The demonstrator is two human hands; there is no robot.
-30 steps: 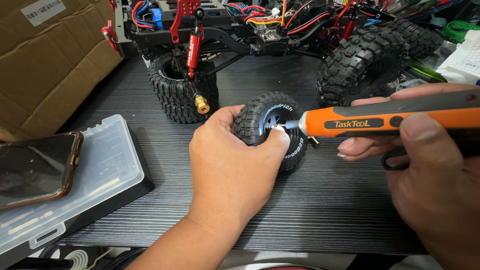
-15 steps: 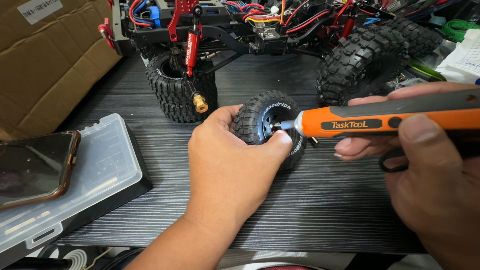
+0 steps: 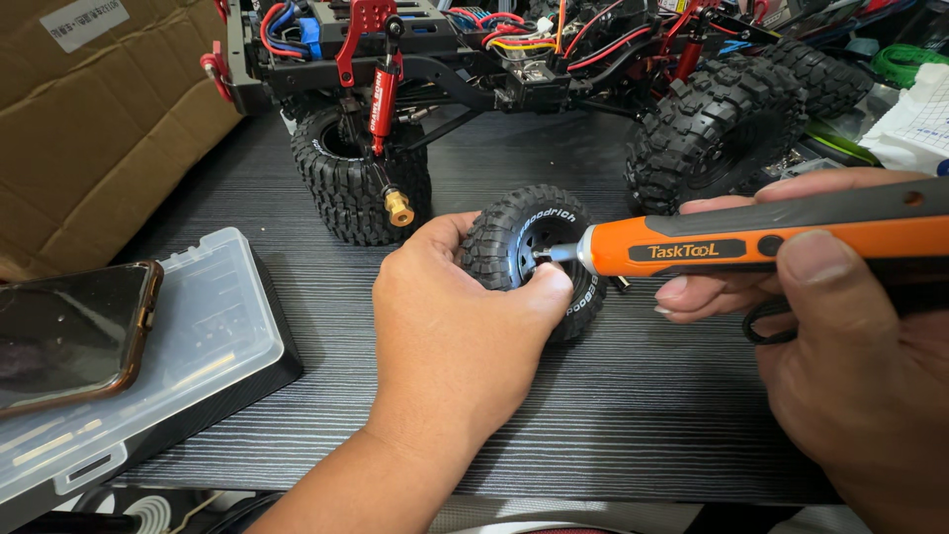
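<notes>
The left hand is clamped around a loose knobby model-car wheel, thumb and fingers wrapped over its tread so that it stands upright on the dark wood-grain table, hub facing right. The right hand is closed on an orange electric screwdriver, thumb laid on top of the barrel, fingers curled beneath. Its bit sits in the hub of the wheel, just past the left thumb tip.

The step in hand looks like driving or loosening a screw in the wheel's hub. The next move calls for keeping the bit square to the screw head and the wheel held firm against turning; a slip would let the bit skate toward the left thumb.

Beyond the left hand's knuckles stands the crawler chassis, with a brass axle hex bare where a wheel is missing. To the left of the left wrist lie a clear plastic parts case and a phone on top of it.

Against the earlier frames little differs: both grips are the same, the wheel sits in the same spot, and the bit remains seated in the hub.
</notes>
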